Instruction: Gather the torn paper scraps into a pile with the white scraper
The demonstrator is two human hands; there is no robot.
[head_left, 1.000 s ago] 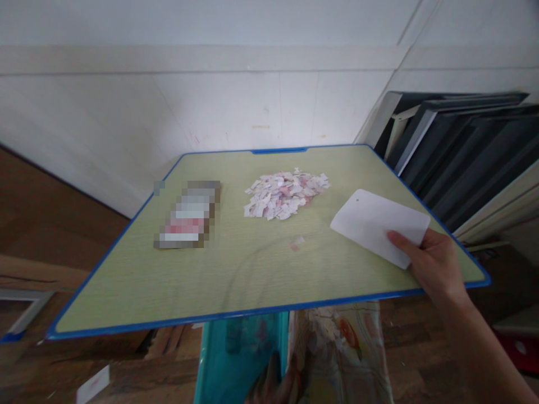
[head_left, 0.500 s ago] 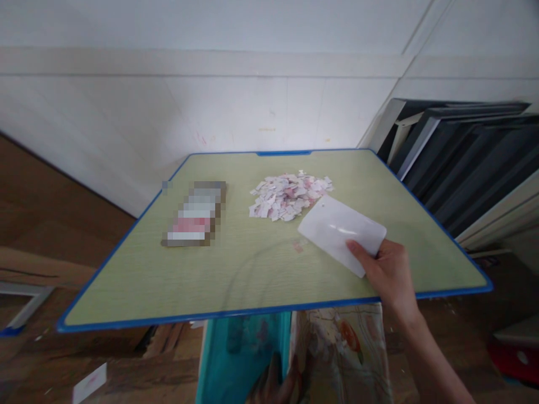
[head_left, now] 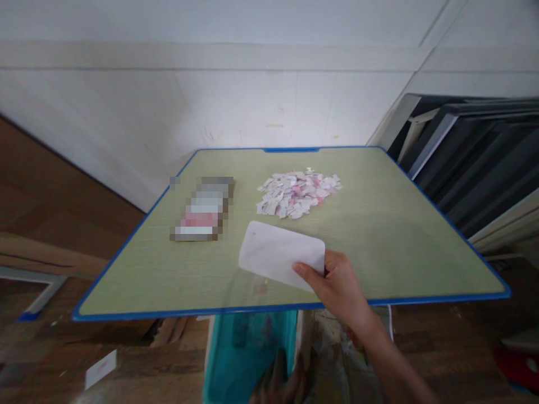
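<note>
My right hand (head_left: 343,286) grips the right end of a white plastic card (head_left: 278,249) with rounded corners, thumb on top. The card is over the near middle of a pale green table (head_left: 404,235) with a blue rim. Beyond it lies a pile of torn paper scraps (head_left: 297,193), white and pinkish. A small pinkish scrap (head_left: 260,288) is by the card's near edge. Below the table, in shadow, my left hand (head_left: 278,381) appears closed over the right edge of a teal tray (head_left: 223,359).
A pixelated flat object (head_left: 202,210) lies on the table's left side. Dark panels (head_left: 480,151) lean at the right by the white wall (head_left: 236,106). A patterned cloth or bag (head_left: 332,359) is beside the tray. A paper piece (head_left: 101,368) lies on the wooden floor.
My right hand has moved the card left and nearer, away from the pile's right edge. The view has shifted slightly. My left hand stays at the tray.
</note>
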